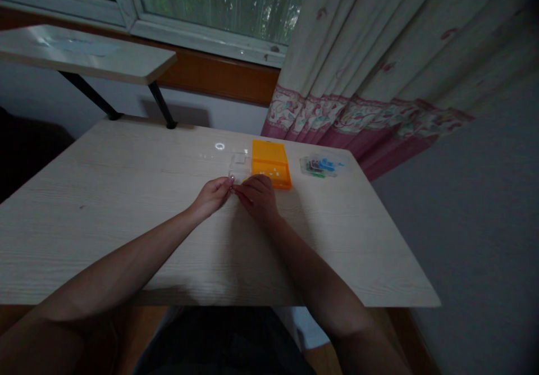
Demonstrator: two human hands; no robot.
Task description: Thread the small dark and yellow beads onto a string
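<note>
My left hand and my right hand meet fingertip to fingertip over the light wooden table. Both have their fingers pinched together on something tiny that I cannot make out. Just beyond the right hand lies an orange box with small white pieces on its near part. A clear plastic lid lies flat beside the box on its left, right behind my fingertips.
A clear bag with blue and dark small parts lies near the table's far right corner. A raised shelf on black legs stands at the far left. A window and a flowered curtain are behind the table.
</note>
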